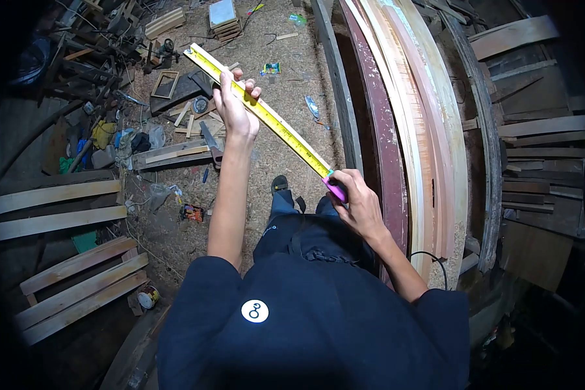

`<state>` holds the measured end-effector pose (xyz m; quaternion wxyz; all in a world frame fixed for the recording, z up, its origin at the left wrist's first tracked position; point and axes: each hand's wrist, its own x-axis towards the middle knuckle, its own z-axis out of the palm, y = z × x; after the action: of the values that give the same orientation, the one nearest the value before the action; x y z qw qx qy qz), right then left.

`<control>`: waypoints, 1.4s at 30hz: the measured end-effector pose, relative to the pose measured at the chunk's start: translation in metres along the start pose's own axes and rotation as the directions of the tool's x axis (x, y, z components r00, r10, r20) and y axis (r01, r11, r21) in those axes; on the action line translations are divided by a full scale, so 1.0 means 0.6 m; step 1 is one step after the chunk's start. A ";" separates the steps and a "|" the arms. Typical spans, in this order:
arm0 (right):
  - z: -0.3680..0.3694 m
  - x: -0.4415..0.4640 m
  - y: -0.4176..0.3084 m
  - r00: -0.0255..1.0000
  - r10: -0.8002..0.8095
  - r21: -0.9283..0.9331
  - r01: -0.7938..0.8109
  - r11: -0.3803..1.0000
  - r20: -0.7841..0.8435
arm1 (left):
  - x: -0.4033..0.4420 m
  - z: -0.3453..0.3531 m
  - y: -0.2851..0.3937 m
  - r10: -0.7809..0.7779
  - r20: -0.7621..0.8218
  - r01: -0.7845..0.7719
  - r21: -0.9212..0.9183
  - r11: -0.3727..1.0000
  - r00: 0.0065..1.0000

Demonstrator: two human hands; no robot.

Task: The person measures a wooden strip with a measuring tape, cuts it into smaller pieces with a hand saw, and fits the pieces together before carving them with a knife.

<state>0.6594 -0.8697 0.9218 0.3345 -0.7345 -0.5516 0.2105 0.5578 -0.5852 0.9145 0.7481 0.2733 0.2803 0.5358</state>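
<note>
Basically, yellow tape lay along a wooden strip above the floor.
Left hand had fingers clamped round both toward the far end; right hand gripped the pink case. Strip seemed light, stiff; tape bendy, best held by its case.

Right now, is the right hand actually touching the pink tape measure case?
Touching: the head view plainly shows the right hand gripping the pink tape measure case, with no gap between them.
</note>
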 end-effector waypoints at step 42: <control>-0.021 -0.021 0.048 0.980 0.184 0.090 -0.191 0.977 0.077 | 0.019 -0.057 -0.018 0.069 -0.073 -0.064 0.069 0.996 0.995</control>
<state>0.6833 -0.8898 0.9089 0.3296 -0.7586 -0.4799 0.2925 0.5435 -0.5738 0.8814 0.7092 0.2869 0.3167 0.5607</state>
